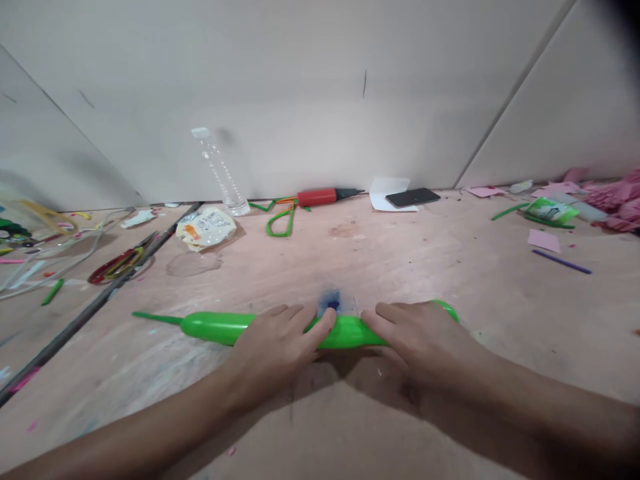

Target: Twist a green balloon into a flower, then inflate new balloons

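A long green balloon lies across the wooden table, its thin tail pointing left. My left hand wraps over the balloon near its middle, fingers curled round it. My right hand grips the balloon's right part, and the rounded green tip shows just past the fingers. Between the two hands, right behind the balloon, sits a small blurred blue object on a clear patch.
At the back stand a leaning clear plastic bottle, a red balloon pump, green uninflated balloons, a phone on white paper and a crumpled wrapper. Scissors and scraps lie left; pink paper and a green packet right.
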The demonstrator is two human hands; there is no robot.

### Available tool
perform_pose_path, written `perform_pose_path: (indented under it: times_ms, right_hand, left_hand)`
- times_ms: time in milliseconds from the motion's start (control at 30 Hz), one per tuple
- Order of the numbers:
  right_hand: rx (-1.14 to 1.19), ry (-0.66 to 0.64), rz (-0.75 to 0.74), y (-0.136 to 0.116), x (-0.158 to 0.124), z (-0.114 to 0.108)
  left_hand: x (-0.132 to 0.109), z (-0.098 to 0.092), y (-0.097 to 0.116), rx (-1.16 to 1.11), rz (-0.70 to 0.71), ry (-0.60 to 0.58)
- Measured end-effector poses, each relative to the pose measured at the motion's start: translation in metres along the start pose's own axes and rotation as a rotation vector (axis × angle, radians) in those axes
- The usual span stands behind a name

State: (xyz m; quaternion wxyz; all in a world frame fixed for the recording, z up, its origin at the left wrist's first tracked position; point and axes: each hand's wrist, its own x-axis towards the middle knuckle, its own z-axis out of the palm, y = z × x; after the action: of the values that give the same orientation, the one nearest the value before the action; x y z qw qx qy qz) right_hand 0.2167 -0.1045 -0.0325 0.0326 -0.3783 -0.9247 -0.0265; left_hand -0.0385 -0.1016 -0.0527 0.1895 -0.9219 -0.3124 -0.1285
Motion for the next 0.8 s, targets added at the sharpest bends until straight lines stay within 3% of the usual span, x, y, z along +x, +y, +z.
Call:
perform_pose_path:
  times_ms: [167, 367, 533, 667, 800]
  right_hand:
    - [0.063, -0.063, -0.141, -0.007, -0.006, 0.004]
    - [0.150, -0.002, 0.003, -0.011, -0.001, 0.003]
    - [0.161, 0.014, 0.100, -0.008, -0.001, -0.003]
    - [0.164, 0.035, 0.230, -0.003, 0.000, -0.007]
    - [0.155, 0.033, 0.234, 0.002, 0.000, -0.009]
  left_hand:
    - [-0.003, -0.002, 0.001, -0.013, 0.104, -0.003]
    - [-0.001, -0.003, 0.005, -0.095, 0.123, 0.011]
    - [0.004, -0.001, 0.003, -0.020, -0.026, -0.001]
    - [0.005, -0.005, -0.002, -0.030, -0.198, -0.109]
    - [0.005, -0.007, -0.005, -0.079, -0.233, -0.246]
